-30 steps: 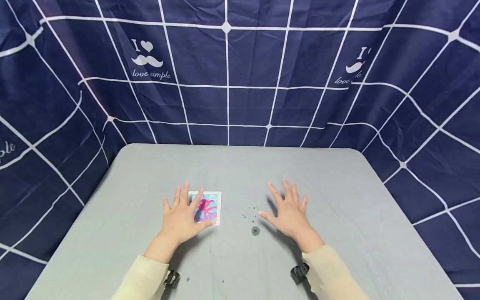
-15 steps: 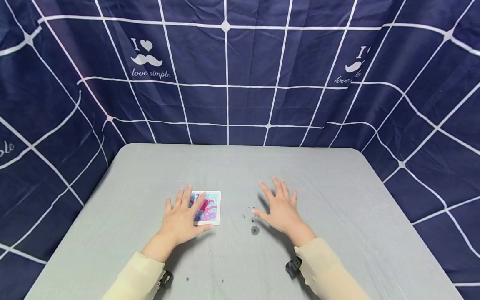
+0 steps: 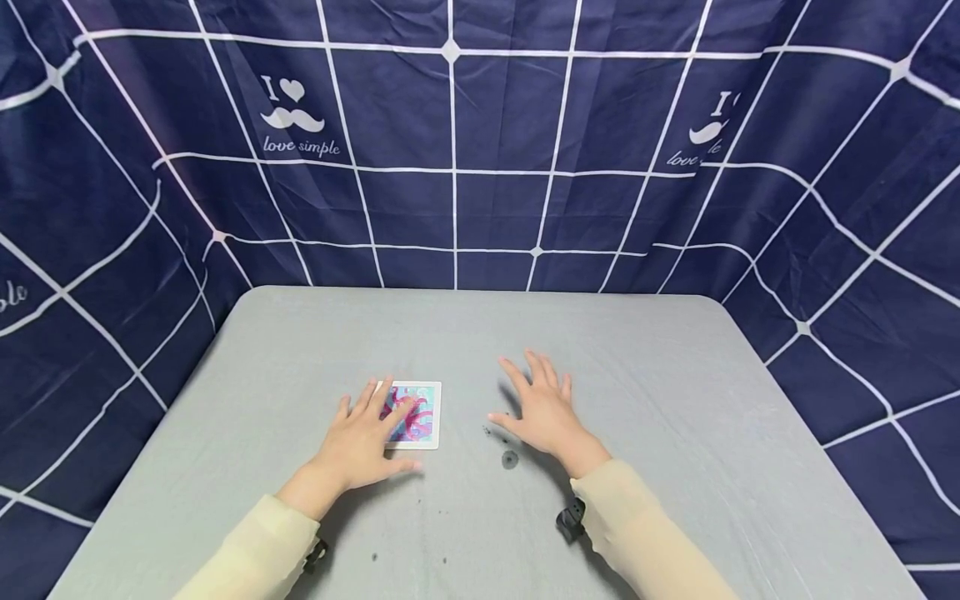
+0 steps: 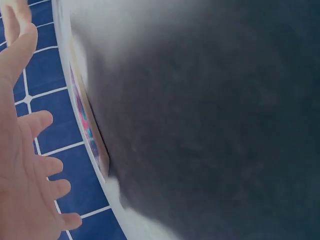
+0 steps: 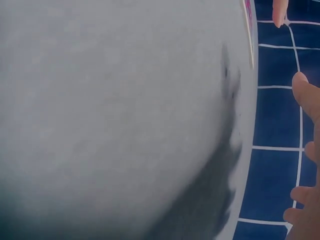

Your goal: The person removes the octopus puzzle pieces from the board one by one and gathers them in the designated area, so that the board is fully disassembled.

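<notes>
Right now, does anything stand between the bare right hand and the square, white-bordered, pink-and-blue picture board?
No object is visible between the right hand and the picture board, only flat grey tabletop. The bare left hand, however, overlaps its left side in the head view.

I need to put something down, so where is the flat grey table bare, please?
The table is bare along its far edge, before the navy gridded curtain, and right of the right hand. It is crowded where the left hand overhangs the square pink-and-blue picture.
</notes>
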`<state>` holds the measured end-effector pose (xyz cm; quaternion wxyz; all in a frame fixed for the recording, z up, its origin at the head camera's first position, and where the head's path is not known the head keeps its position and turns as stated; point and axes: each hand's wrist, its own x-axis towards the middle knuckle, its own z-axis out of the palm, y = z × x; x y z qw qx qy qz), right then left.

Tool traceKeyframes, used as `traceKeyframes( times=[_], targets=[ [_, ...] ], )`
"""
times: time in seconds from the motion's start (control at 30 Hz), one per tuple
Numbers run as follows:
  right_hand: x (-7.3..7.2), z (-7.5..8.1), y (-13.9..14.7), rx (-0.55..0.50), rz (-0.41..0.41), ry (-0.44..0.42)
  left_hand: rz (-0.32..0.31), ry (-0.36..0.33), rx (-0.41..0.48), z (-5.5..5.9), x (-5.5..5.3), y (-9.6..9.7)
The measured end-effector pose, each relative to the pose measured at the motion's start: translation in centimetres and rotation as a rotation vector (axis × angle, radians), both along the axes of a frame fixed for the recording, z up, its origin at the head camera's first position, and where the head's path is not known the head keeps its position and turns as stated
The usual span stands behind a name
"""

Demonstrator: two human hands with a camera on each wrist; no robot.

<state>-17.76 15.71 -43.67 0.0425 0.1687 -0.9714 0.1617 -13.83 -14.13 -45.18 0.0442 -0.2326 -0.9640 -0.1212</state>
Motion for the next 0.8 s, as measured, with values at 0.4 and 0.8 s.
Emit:
traceKeyframes(
  times=[0.4, 0.8],
  targets=[
    [-1.3, -0.3, -2.2, -0.031, 0.078, -0.022, -0.12, -0.111, -0.053, 0.0, -0.2, -0.2],
    [-2.0, -0.6, -4.2, -0.053, 0.126, -0.083, -0.235, -0.138, -0.081, -0.2, -0.9, -0.8]
  ],
)
